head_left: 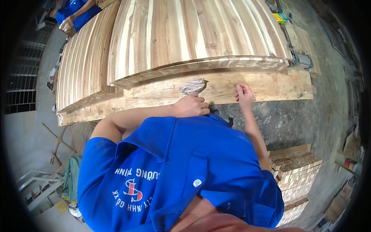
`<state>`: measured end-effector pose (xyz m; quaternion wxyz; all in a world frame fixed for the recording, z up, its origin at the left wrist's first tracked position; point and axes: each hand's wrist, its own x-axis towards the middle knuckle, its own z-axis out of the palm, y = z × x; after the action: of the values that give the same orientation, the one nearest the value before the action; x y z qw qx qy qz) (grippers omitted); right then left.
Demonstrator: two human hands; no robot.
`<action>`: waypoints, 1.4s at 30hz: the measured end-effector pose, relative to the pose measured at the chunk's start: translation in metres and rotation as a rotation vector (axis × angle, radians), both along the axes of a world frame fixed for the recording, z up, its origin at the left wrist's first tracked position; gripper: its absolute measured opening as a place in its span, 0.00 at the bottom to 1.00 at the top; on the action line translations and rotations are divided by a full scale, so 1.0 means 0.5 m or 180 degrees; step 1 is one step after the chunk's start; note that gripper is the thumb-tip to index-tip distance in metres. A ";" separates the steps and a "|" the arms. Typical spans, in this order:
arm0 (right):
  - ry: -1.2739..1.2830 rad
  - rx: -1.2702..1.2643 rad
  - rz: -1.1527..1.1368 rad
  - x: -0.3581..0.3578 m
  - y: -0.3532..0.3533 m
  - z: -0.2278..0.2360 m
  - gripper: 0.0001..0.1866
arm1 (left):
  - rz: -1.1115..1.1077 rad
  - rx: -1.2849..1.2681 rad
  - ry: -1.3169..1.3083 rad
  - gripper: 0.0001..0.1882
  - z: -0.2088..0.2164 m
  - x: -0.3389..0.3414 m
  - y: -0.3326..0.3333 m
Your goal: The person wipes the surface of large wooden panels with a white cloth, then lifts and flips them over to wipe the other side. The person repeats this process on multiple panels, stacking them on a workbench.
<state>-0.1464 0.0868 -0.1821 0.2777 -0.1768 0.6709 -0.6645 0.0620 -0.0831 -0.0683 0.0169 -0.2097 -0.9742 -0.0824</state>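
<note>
My left hand (pixel 191 106) is closed in a fist around a crumpled grey-brown rag (pixel 193 85), pressing it against the side edge of a thick pale wooden board (pixel 270 87). My right hand (pixel 244 96) rests a little to the right on the same edge, fingers curled together with the tips touching the wood and nothing in them. Above the board lies a stack of large glued wood panels (pixel 193 34) with striped light and brown grain. My blue shirt fills the lower middle of the view.
A second panel stack (pixel 83 62) lies to the left. Another person in blue (pixel 75 13) works at the far left corner. Piles of small wood blocks (pixel 295 172) stand on the concrete floor at lower right. A grey metal device (pixel 301 60) sits by the panels' right end.
</note>
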 end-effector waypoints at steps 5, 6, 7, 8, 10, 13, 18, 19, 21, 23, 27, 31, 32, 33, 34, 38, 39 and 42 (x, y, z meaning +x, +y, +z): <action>0.0103 -0.0182 -0.0133 0.051 -0.013 0.001 0.10 | -0.0185 0.0316 -0.0053 0.06 0.025 0.086 -0.056; 0.0194 -0.0098 -0.0073 0.066 -0.020 0.005 0.10 | -0.0008 0.0510 0.0032 0.06 0.026 0.107 -0.062; 0.0282 -0.0015 -0.0033 0.083 -0.032 0.008 0.10 | 0.0148 0.0703 0.0110 0.07 0.025 0.126 -0.070; 0.0367 0.0070 0.0010 0.101 -0.045 0.010 0.09 | 0.0308 0.0897 0.0183 0.07 0.023 0.144 -0.075; 0.0406 0.0509 0.0161 0.133 -0.077 0.020 0.12 | 0.0891 0.1189 0.0432 0.04 0.010 0.185 -0.077; 0.0309 0.1267 0.0405 0.169 -0.128 0.046 0.14 | 0.1563 0.1524 0.0729 0.06 -0.012 0.249 -0.084; 0.0066 0.2025 0.0379 0.205 -0.196 0.066 0.16 | 0.2046 0.1771 0.0494 0.05 -0.052 0.347 -0.097; 0.0309 0.2166 0.0529 0.207 -0.203 0.064 0.15 | 0.2118 0.1817 0.0444 0.05 -0.062 0.361 -0.097; 0.0760 0.1874 0.0534 0.211 -0.215 0.037 0.13 | 0.2228 0.1898 0.0325 0.05 -0.077 0.377 -0.094; 0.1183 0.0986 0.0269 0.206 -0.206 -0.019 0.11 | 0.2313 0.1934 0.0151 0.06 -0.080 0.383 -0.092; 0.0155 -0.0204 -0.0248 0.225 -0.170 0.031 0.06 | 0.2553 0.2128 0.0017 0.06 -0.086 0.384 -0.083; -0.0559 -0.0558 -0.1117 0.155 -0.035 0.070 0.05 | 0.2260 0.2061 -0.0030 0.06 -0.094 0.343 -0.089; -0.0585 -0.0745 -0.1309 0.121 0.011 0.050 0.05 | 0.2179 0.2026 -0.0052 0.05 -0.097 0.328 -0.092; -0.0445 -0.0750 -0.1504 0.092 0.043 0.045 0.04 | 0.2156 0.1973 -0.0068 0.05 -0.104 0.318 -0.095; -0.0428 -0.0609 -0.1708 0.066 0.082 0.048 0.04 | 0.2193 0.1977 0.0037 0.05 -0.108 0.305 -0.098; 0.0040 -0.0862 -0.2143 -0.063 0.184 0.080 0.04 | 0.2462 0.1856 0.0359 0.05 -0.142 0.270 -0.113; 0.0239 -0.0915 -0.2194 -0.101 0.204 0.089 0.04 | 0.2544 0.1765 0.0482 0.05 -0.157 0.261 -0.117; 0.0604 -0.0987 -0.2248 -0.215 0.248 0.132 0.05 | 0.2894 0.1575 0.0454 0.06 -0.170 0.236 -0.114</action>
<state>-0.2537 0.2109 -0.1162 -0.0611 -0.0356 0.6049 -0.7932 0.1802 -0.1403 -0.1532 0.1663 0.2397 -0.9146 -0.2800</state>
